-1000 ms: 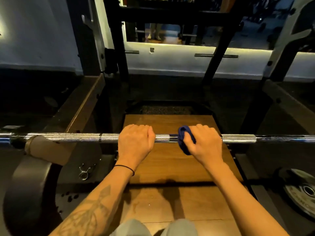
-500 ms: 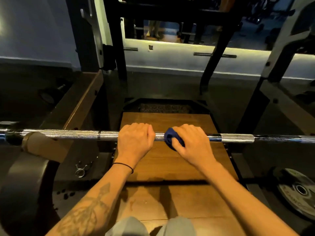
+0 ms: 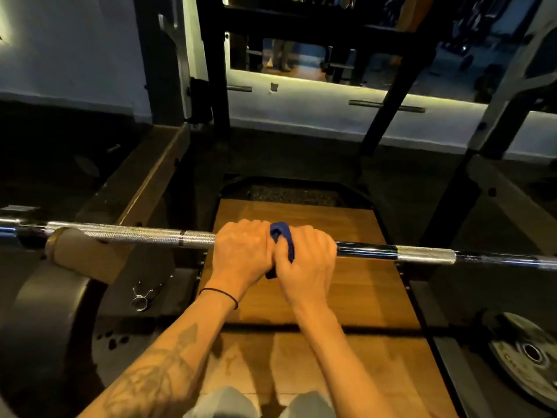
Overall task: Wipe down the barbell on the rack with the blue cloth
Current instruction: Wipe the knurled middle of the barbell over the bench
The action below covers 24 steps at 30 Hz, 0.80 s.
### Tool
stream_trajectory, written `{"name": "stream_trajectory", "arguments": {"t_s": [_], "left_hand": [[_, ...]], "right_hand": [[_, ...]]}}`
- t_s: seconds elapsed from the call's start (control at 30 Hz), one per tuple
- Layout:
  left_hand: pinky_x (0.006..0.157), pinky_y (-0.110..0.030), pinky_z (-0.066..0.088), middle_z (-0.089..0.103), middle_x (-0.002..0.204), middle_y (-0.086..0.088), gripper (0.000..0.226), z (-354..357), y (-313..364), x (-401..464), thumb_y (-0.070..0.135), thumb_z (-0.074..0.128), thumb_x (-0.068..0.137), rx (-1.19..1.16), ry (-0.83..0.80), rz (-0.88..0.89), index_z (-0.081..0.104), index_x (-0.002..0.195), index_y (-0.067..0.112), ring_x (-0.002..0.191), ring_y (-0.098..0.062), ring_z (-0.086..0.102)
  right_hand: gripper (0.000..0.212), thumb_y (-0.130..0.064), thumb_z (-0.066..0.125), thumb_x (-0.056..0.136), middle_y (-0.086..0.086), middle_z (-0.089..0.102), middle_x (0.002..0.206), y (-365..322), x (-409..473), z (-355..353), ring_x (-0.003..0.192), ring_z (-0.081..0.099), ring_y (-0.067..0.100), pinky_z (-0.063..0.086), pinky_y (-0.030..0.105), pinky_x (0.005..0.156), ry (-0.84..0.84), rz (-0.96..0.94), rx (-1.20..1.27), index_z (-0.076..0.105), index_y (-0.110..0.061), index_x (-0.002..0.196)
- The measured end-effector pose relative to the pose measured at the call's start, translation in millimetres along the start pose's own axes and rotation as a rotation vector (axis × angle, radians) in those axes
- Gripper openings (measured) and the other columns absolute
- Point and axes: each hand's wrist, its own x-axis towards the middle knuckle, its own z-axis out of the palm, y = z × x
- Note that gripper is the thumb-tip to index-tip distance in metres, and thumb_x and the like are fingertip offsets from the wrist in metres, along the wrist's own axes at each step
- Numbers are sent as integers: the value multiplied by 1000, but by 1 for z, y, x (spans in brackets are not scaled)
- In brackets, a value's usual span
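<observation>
A steel barbell (image 3: 135, 236) runs across the view at hip height, its ends resting on the rack (image 3: 452, 212). My left hand (image 3: 241, 251) grips the bar from above near its middle. Touching it on the right, my right hand (image 3: 306, 260) holds the blue cloth (image 3: 283, 239) wrapped round the bar. Only a fold of the cloth shows between the two hands; the rest is hidden under my right palm.
A wooden platform (image 3: 346, 291) lies under the bar. A large dark weight plate (image 3: 39, 327) sits on the bar's left end and another plate (image 3: 530, 354) lies on the floor at right. A spring collar (image 3: 144, 294) lies at left. Rack uprights stand ahead.
My right hand has slid the cloth leftward along the bar until it meets my left hand. The left hand has stayed in place.
</observation>
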Motion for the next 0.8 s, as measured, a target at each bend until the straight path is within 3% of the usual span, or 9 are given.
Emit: {"name": "stream_trajectory", "arguments": {"t_s": [0.07, 0.13, 0.27, 0.43, 0.5, 0.6, 0.7, 0.8], "left_hand": [[51, -33, 29, 55, 57, -2, 29, 0, -2, 0, 29, 46, 90, -37, 9, 23, 58, 66, 18, 49, -23, 49], [52, -32, 22, 49, 56, 0, 34, 0, -1, -2, 26, 43, 97, -27, -20, 12, 52, 65, 20, 49, -20, 39], [54, -32, 18, 32, 59, 6, 39, 0, 2, 1, 28, 41, 101, -14, -30, -41, 48, 63, 21, 52, -15, 28], [53, -33, 20, 37, 57, 4, 37, 0, 3, 1, 28, 38, 101, 8, -29, -33, 38, 65, 24, 51, -16, 30], [52, -33, 20, 46, 54, -1, 37, 2, 2, 1, 27, 38, 100, 12, -36, -21, 41, 63, 23, 48, -21, 36], [53, -35, 19, 48, 53, -6, 38, 4, 1, 1, 24, 39, 97, 20, 22, 5, 48, 61, 19, 47, -28, 45], [51, -34, 19, 40, 53, -2, 38, 0, 1, 1, 24, 38, 97, 16, 23, 18, 46, 61, 19, 47, -22, 32], [49, -34, 22, 36, 54, 2, 36, -3, 4, 1, 26, 39, 98, 3, -17, -28, 37, 62, 23, 50, -17, 26]], "right_hand": [[25, -36, 49, 96, 0, 61, 87, 27, 7, -17, 80, 52, 19, 37, 34, 73, -185, -229, -49, 66, -18, 99], [29, -39, 47, 96, 2, 59, 82, 69, 20, -37, 74, 55, 25, 37, 37, 64, -258, -314, -188, 66, -17, 98], [33, -34, 45, 94, 11, 52, 70, 132, 13, -74, 63, 51, 36, 31, 42, 58, -39, -85, -317, 56, -11, 74], [30, -28, 52, 90, 12, 50, 63, 78, 18, -36, 62, 49, 34, 26, 40, 64, 251, 325, -278, 48, -13, 64], [27, -28, 55, 89, 8, 52, 66, 47, 14, -16, 65, 49, 29, 31, 40, 66, 200, 254, -217, 51, -15, 66], [18, -32, 55, 90, 2, 55, 77, 36, 2, -17, 72, 49, 23, 31, 35, 71, -23, -56, -117, 60, -17, 80], [28, -38, 50, 92, 0, 60, 85, 82, 16, -45, 77, 55, 24, 34, 37, 68, -242, -304, -119, 68, -18, 101], [30, -37, 46, 94, 6, 55, 74, 132, 18, -72, 68, 53, 33, 28, 41, 62, -126, -190, -253, 63, -15, 84]]}}
